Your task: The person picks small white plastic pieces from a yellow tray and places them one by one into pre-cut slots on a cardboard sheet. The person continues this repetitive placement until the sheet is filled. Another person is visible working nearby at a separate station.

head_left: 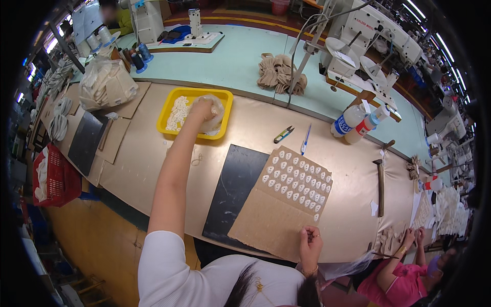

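My left hand (pixel 203 109) reaches into a clear plastic bag (pixel 218 113) inside a yellow tray (pixel 227 97); its fingers are partly hidden there. Loose small white pieces (pixel 178 113) lie in the tray's left part. My right hand (pixel 310 244) is closed at the lower right edge of a brown cardboard sheet (pixel 271 215); what it holds, if anything, is hidden. Rows of small white teardrop-shaped pieces (pixel 296 181) are laid out on the far part of the cardboard. Under its left side lies a black board (pixel 225 192).
Thread snips (pixel 284 134) and a blue-white pen (pixel 306 139) lie beyond the cardboard. Bottles (pixel 353 123) and a hammer (pixel 380 187) are at right. Another person's hands (pixel 413 238) work at far right. A red basket (pixel 61 179) stands at left, sewing machines (pixel 368 30) behind.
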A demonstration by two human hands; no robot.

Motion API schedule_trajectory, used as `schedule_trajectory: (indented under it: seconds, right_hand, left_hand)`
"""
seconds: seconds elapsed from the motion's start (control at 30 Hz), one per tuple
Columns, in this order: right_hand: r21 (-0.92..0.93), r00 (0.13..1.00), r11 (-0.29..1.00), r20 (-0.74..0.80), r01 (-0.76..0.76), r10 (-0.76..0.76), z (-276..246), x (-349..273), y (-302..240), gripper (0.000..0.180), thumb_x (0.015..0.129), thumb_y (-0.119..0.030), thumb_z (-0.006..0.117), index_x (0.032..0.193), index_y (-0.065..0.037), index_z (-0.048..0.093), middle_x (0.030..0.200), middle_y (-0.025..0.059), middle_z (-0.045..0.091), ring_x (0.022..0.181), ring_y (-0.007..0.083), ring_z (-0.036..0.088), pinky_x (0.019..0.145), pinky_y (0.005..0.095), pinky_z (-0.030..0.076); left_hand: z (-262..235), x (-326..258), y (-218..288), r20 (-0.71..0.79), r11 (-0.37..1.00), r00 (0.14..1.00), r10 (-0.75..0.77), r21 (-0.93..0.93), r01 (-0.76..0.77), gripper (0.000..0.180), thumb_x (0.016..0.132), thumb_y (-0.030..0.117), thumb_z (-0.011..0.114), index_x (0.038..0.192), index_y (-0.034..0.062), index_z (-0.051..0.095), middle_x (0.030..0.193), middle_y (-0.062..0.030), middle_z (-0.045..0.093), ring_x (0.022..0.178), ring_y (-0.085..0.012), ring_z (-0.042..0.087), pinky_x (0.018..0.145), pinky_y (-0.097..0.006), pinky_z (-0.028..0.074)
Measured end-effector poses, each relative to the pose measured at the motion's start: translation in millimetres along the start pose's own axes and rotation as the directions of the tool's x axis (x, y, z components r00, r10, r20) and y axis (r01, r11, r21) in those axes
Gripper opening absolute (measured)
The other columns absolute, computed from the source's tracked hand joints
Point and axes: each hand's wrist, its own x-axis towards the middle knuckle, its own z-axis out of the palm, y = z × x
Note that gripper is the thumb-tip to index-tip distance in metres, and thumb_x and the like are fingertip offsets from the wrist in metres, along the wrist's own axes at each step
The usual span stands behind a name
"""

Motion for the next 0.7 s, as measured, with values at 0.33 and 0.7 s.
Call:
schedule_trajectory:
  seconds: [0.33, 0.7]
  right_hand:
    - [-0.176, 0.969, 0.957, 0.135, 0.231, -0.209, 2.9, 13.8, -16.8, 0.010, 0.086, -0.007, 0.063, 0.090, 0.002, 0.062, 0.075, 0.0095, 0.060, 0.062, 0.0141, 0.057, 0.059, 0.0253, 0.046]
    - [-0.211, 0.969, 0.949, 0.131, 0.235, -0.210, -2.4, 11.2, -17.3, 0.009, 0.086, -0.007, 0.064, 0.089, 0.002, 0.063, 0.075, 0.0103, 0.061, 0.061, 0.0156, 0.058, 0.057, 0.0259, 0.047]
  left_hand:
    - [13.5, -7.2, -9.3, -0.093, 0.973, 0.993, 0.079, -0.210, -0.097, 0.040, 0.083, 0.028, 0.060, 0.115, 0.0045, 0.057, 0.109, -0.0224, 0.061, 0.105, -0.0355, 0.058, 0.090, -0.040, 0.046]
    - [-19.2, 15.8, -37.6, 0.038, 0.890, 0.999, -0.023, -0.453, 0.037, 0.033, 0.082, 0.031, 0.070, 0.087, -0.0022, 0.067, 0.061, -0.0082, 0.058, 0.049, -0.0148, 0.055, 0.047, -0.029, 0.045]
